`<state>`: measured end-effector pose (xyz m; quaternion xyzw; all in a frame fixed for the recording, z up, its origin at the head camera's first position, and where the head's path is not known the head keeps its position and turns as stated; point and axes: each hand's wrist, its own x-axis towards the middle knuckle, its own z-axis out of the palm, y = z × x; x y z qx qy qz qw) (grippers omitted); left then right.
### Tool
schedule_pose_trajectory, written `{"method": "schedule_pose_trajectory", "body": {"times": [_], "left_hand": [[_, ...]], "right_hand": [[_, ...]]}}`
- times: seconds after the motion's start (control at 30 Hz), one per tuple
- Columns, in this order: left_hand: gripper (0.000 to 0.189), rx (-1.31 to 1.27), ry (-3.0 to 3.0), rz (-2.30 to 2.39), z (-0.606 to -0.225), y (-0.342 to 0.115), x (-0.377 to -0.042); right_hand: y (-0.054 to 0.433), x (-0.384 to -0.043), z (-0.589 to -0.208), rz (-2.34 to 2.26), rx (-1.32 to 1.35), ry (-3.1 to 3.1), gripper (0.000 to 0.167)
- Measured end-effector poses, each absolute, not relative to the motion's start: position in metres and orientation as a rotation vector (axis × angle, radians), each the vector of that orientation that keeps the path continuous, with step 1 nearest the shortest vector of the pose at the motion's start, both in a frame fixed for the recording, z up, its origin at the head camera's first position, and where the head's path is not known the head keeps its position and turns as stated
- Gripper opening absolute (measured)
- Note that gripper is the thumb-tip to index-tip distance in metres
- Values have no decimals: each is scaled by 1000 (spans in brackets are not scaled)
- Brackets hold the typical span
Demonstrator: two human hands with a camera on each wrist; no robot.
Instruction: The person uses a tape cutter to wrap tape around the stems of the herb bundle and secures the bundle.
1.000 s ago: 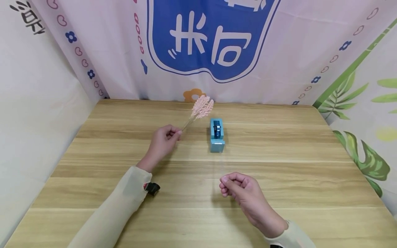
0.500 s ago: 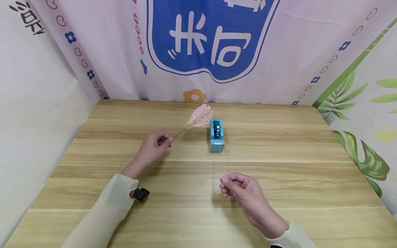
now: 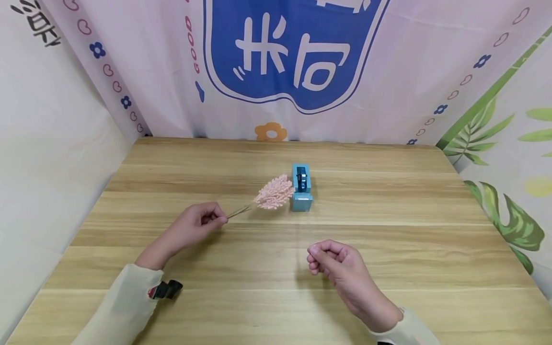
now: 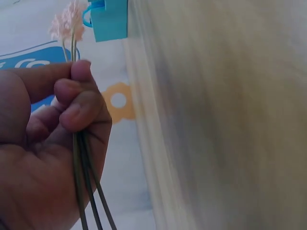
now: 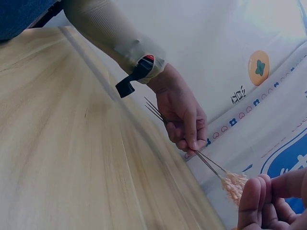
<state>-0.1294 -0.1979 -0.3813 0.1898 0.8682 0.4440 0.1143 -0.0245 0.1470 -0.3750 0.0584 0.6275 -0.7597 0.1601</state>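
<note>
Flowers [image 3: 275, 192] drawn nearer over seemingly wooden table [image 3: 241, 292]; printed backdrop [image 3: 168, 91] behind.

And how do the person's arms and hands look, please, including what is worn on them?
The left hand and right hand wear no gloves. The left sleeve and right sleeve are long and plain cream-beige. A black device with a small red part sits at the left sleeve's end; by the right one, only the edge of something black shows.
</note>
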Motion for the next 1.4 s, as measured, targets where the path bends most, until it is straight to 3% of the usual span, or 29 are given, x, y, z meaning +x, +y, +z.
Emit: {"method": "schedule_pose_trajectory", "body": {"times": [0.47, 1.4], "left_hand": [[10, 749, 2359, 1250, -383, -199, -115], [11, 844, 2428, 1184, -393, -131, -114]], "right_hand": [[148, -28, -364, -2196, 154, 1815, 6], [144, -32, -355, -2215, 104, 1794, 6]]}}
